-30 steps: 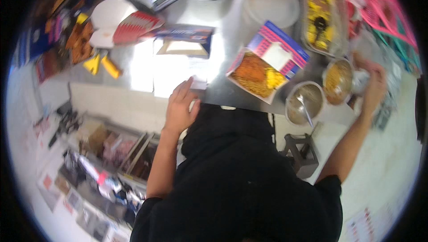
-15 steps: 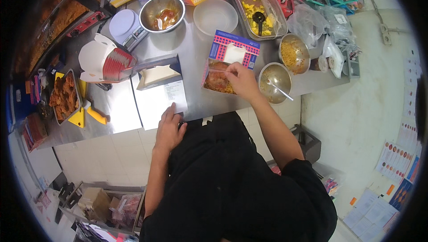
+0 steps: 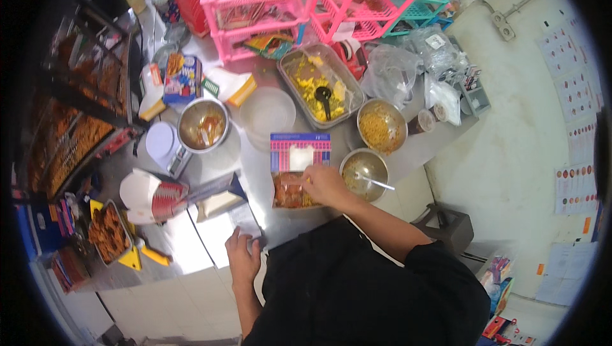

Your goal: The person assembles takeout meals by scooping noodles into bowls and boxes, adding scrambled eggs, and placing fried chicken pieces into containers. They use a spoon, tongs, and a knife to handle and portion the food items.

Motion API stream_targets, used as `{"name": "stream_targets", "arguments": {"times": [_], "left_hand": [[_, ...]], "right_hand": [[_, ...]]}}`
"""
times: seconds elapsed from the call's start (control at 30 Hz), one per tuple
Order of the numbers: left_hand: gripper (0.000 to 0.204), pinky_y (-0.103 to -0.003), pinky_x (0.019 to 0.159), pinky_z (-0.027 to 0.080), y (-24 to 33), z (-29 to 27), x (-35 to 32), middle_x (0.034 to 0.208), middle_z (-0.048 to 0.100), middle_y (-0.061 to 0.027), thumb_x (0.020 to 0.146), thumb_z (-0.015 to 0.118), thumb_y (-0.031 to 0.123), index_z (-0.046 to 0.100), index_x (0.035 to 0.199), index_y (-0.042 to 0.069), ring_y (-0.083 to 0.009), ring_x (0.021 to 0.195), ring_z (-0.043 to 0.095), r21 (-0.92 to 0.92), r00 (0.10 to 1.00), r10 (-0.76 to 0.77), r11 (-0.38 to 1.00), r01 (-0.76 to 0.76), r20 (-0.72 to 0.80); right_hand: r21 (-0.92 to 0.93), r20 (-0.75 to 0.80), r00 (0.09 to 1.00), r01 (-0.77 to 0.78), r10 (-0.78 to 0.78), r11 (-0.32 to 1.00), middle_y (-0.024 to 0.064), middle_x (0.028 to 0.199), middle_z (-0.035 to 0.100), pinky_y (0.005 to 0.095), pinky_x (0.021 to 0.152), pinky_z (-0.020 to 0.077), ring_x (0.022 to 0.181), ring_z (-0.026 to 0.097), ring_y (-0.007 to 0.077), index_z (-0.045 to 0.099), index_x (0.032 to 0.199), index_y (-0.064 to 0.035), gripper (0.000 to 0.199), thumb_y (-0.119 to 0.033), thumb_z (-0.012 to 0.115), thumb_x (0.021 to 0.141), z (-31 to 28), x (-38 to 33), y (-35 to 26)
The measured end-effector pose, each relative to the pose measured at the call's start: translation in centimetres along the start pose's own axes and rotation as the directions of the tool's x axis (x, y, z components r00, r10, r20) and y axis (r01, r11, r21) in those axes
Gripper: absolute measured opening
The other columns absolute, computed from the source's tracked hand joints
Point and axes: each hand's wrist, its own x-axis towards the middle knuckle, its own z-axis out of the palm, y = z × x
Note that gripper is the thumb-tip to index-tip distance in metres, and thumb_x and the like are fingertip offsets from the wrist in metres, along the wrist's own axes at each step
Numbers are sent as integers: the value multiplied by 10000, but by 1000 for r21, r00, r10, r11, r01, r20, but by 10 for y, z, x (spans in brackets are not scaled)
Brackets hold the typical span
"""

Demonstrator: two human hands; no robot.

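The person's right hand point(image 3: 326, 187) is down over the takeaway box point(image 3: 301, 150), its fingers bunched together just above the reddish-brown food point(image 3: 287, 194) inside. From here I can't tell whether those fingertips pinch something or only touch the food. The box sits near the front edge of the steel table point(image 3: 414, 155), its blue and pink lid folded back away from the person.

The left hand point(image 3: 243, 260) is relaxed — fingers loosely apart, gripping nothing — with the tips resting on a paper slip point(image 3: 243, 217) at the table's edge. Just beyond the slip lies a dark open carton point(image 3: 221, 201), and left of that leans a red and white carton point(image 3: 153, 198).

To the right of the box stands a steel bowl point(image 3: 357, 164) with a pale utensil point(image 3: 377, 183) leaning in it; just behind is a noodle bowl point(image 3: 382, 124). Farther back I see a clear tray point(image 3: 294, 65) of yellow pieces with a black spoon point(image 3: 324, 96) lying among them — and pink baskets point(image 3: 258, 11) stacked beyond.
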Motion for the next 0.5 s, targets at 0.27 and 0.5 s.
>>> {"name": "stream_targets", "arguments": {"times": [0.27, 0.5], "left_hand": [[237, -474, 941, 510, -12, -3, -6, 1242, 657, -222, 925, 674, 83, 673, 1148, 2, -401, 1139, 610, -186, 911, -354, 930, 318, -212], [389, -434, 1118, 458, -38, 12, -76, 1373, 648, -229, 954, 760, 436, 751, 1080, 67, -335, 1272, 612, 128, 535, -799, 521, 844, -275]], "right_hand": [[186, -451, 891, 38, 51, 982, 184, 980, 743, 497, 825, 547, 940, 717, 390, 718, 1033, -62, 216, -226, 668, 902, -130, 160, 113], [-137, -566, 810, -275, 152, 952, 229, 1057, 743, 496, 931, 555, 1027, 714, 416, 761, 1157, -103, 301, -134, 562, 933, -238, 398, 310]]}}
